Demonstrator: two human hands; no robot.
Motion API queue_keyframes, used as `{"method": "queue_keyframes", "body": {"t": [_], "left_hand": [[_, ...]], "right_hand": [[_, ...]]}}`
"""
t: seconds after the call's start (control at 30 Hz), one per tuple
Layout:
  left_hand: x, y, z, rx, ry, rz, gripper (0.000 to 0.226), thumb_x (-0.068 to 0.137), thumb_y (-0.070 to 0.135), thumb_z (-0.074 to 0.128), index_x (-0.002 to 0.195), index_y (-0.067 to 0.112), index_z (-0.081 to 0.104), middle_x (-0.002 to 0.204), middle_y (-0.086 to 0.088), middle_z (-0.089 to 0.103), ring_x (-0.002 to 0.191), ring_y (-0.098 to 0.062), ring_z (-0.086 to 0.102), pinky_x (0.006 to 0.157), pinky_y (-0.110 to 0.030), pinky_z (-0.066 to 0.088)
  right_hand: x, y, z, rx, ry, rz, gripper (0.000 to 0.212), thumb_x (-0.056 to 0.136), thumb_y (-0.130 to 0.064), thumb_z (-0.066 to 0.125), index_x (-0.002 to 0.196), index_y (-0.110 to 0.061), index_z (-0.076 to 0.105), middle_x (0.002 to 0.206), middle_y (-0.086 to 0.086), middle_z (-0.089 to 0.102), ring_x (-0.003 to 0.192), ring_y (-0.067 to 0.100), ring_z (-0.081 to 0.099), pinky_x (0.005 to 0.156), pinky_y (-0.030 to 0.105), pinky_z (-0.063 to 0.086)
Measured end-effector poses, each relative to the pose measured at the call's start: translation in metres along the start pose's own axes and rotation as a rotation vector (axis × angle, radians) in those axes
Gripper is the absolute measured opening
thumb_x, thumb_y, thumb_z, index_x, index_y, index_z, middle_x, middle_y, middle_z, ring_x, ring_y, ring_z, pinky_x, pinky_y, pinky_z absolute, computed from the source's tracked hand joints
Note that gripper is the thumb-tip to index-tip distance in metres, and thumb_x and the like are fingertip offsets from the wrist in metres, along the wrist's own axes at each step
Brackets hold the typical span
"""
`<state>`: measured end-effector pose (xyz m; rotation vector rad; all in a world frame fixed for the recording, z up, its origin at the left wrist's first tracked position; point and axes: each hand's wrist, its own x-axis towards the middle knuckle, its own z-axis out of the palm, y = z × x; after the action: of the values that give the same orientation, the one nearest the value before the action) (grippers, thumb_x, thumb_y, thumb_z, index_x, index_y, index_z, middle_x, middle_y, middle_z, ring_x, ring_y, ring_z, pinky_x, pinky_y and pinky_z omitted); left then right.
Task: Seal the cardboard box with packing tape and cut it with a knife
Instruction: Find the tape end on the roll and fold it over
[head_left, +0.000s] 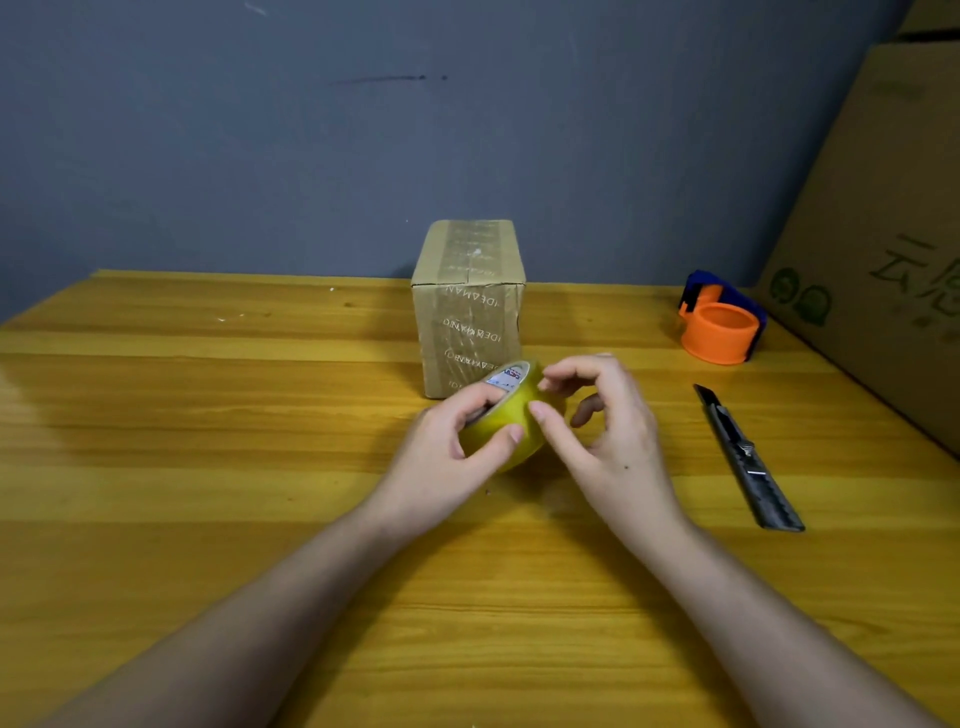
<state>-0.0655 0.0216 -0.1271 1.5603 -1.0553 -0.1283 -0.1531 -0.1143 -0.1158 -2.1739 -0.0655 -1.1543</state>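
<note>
A small cardboard box (470, 306) stands upright near the back middle of the wooden table (208, 441), its top flaps closed and printed tape running down its front. Just in front of it my left hand (447, 457) grips a yellowish roll of packing tape (511, 421), fingers through the core and thumb on the outer face. My right hand (608, 421) is at the roll's right side, its thumb tip touching the tape surface and its index finger curled above the roll. A dark utility knife (748, 457) lies on the table to the right, apart from both hands.
An orange and blue tape dispenser (722, 327) sits at the back right. A large cardboard carton (883, 234) leans along the table's right edge. A grey wall stands directly behind the table.
</note>
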Motion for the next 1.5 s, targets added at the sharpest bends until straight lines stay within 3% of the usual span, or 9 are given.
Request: {"method": "queue_keyframes", "body": {"t": [0.2,0.37,0.63,0.73,0.83,0.93,1.03,1.13,1.5], "left_hand": [[-0.001,-0.005,-0.005,0.347,-0.048,0.030,0.036,0.078,0.053,0.053,0.086,0.018,0.057,0.075,0.004,0.069,0.077,-0.020,0.063,0.075,-0.040,0.052],[0.000,-0.003,-0.002,0.098,-0.039,-0.114,0.031,0.080,0.050,0.056,0.089,0.021,0.059,0.066,-0.001,0.066,0.064,-0.026,0.066,0.065,-0.053,0.054],[-0.001,0.012,-0.002,0.470,0.048,-0.062,0.050,0.074,0.062,0.040,0.091,0.018,0.057,0.065,-0.003,0.063,0.068,-0.029,0.062,0.064,-0.041,0.051],[0.000,0.015,-0.005,0.657,0.063,-0.064,0.035,0.084,0.051,0.051,0.098,0.019,0.057,0.064,0.000,0.054,0.076,-0.035,0.058,0.062,-0.035,0.042],[0.001,0.015,-0.005,0.711,0.095,-0.069,0.027,0.086,0.046,0.053,0.087,0.019,0.054,0.057,-0.001,0.050,0.071,-0.034,0.057,0.060,-0.034,0.038],[0.001,0.010,-0.003,0.645,0.141,-0.094,0.043,0.078,0.059,0.049,0.079,0.016,0.051,0.051,-0.002,0.052,0.057,-0.026,0.051,0.056,-0.034,0.042],[-0.002,0.005,-0.001,0.647,0.151,-0.081,0.052,0.070,0.069,0.037,0.078,0.019,0.052,0.059,-0.001,0.067,0.062,-0.023,0.061,0.060,-0.034,0.048],[-0.004,0.004,0.003,0.695,0.164,-0.042,0.045,0.073,0.068,0.042,0.075,0.024,0.052,0.060,-0.003,0.066,0.067,-0.027,0.062,0.058,-0.029,0.039],[-0.005,0.002,0.006,0.737,0.190,0.002,0.044,0.075,0.064,0.047,0.080,0.022,0.059,0.063,-0.004,0.068,0.072,-0.034,0.062,0.061,-0.031,0.040]], "right_hand": [[-0.003,-0.003,0.000,-0.059,0.058,-0.005,0.022,0.083,-0.008,0.066,0.090,-0.024,0.053,0.085,-0.003,0.060,0.078,0.014,0.057,0.070,0.032,0.047],[-0.002,-0.009,-0.001,-0.176,0.084,-0.183,0.033,0.080,0.003,0.069,0.085,-0.021,0.046,0.080,0.005,0.061,0.075,0.022,0.058,0.067,0.033,0.047],[-0.010,-0.021,-0.009,-0.331,0.012,-0.357,0.031,0.081,0.006,0.065,0.083,-0.016,0.042,0.076,0.010,0.060,0.068,0.030,0.059,0.061,0.042,0.049],[-0.013,-0.031,-0.005,-0.377,-0.065,-0.382,0.026,0.084,0.001,0.060,0.084,-0.017,0.041,0.075,0.010,0.059,0.067,0.032,0.057,0.061,0.043,0.049],[-0.009,-0.033,-0.007,-0.381,-0.096,-0.339,0.019,0.085,-0.004,0.059,0.087,-0.017,0.046,0.081,0.009,0.059,0.074,0.030,0.057,0.066,0.041,0.049],[-0.001,-0.024,-0.008,-0.296,-0.058,-0.190,0.012,0.084,-0.006,0.062,0.094,-0.011,0.058,0.090,0.004,0.058,0.083,0.022,0.054,0.074,0.033,0.046],[0.002,-0.015,-0.010,-0.287,-0.069,-0.081,0.027,0.081,-0.010,0.067,0.108,-0.013,0.060,0.095,0.000,0.056,0.089,0.016,0.053,0.078,0.030,0.047],[0.001,-0.011,-0.010,-0.303,-0.050,0.012,0.040,0.079,-0.012,0.071,0.116,-0.020,0.059,0.095,-0.005,0.053,0.090,0.014,0.053,0.080,0.036,0.051],[0.000,-0.013,-0.003,-0.031,-0.036,0.234,0.037,0.078,-0.005,0.072,0.107,-0.025,0.062,0.107,-0.010,0.047,0.077,0.005,0.060,0.071,0.014,0.050]]}}
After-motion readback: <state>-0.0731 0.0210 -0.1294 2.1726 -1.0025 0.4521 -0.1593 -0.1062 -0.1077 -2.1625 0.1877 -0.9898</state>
